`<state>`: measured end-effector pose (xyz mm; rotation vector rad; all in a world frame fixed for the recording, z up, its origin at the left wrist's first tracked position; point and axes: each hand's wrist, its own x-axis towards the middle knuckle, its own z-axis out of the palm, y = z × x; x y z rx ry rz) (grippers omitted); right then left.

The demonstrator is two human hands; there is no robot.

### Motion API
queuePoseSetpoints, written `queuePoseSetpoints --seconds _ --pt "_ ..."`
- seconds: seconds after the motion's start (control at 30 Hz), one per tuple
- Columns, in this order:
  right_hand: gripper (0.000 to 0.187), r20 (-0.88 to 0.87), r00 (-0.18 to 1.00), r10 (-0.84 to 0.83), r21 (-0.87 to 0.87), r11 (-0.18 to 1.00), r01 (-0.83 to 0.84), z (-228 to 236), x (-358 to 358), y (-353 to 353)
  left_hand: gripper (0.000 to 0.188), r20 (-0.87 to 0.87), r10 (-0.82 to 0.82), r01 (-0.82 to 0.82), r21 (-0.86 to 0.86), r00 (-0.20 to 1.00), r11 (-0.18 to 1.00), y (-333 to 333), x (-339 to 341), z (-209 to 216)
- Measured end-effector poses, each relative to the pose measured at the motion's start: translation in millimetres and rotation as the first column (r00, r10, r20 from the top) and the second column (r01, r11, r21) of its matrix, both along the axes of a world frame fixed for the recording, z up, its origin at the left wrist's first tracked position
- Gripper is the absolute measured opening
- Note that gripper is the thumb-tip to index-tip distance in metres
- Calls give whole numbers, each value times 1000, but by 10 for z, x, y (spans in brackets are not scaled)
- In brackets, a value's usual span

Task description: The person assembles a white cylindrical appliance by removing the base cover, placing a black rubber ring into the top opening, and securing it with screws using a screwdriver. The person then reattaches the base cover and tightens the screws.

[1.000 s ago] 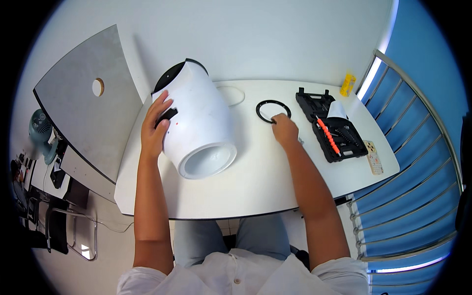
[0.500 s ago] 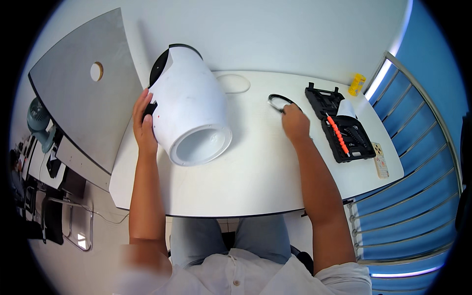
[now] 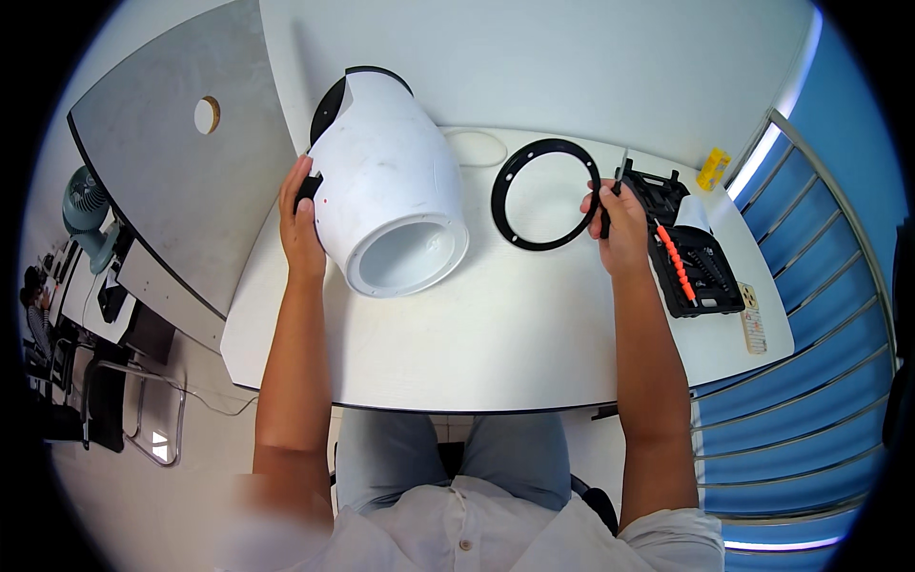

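Ring first: the black ring, which lay flat on the desk a second ago under the right hand, is now tipped up and lifted at its right edge, its round opening facing us. The right hand's fingers are closed narrow on that edge, and a thin dark tool seems to stick up from the same grip, though I cannot tell exactly what it is. The left hand has kept its place throughout, fingers wrapped around the side of the big white housing, which lies on its side on the desk with its open round mouth turned toward the person. To my eye, the ring is now free and held near that housing, just to its right and not touching it. Beside the right hand sits an open black tool case with an orange-handled piece in it; a small yellow object stands at the far corner.
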<state>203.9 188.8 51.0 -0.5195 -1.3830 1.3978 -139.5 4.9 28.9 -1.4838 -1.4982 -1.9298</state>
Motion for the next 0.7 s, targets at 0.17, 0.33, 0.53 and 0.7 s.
queuePoseSetpoints --seconds 0.17,0.33,0.53,0.7 --pt "18 78 969 233 30 971 -236 58 -202 -323 46 -22 8 -8 9 1000 1000 14 -26 -19" --pt "16 254 910 328 26 938 -346 -14 -439 -724 45 -49 14 -13 25 999 1000 -4 -51 -22" --pt "19 342 882 325 34 934 -357 -245 -619 -1003 44 0 -60 60 26 998 998 18 -53 -43" --pt "14 380 919 108 177 966 -187 -244 -760 -1072 44 -6 -74 74 20 997 997 19 -57 -32"
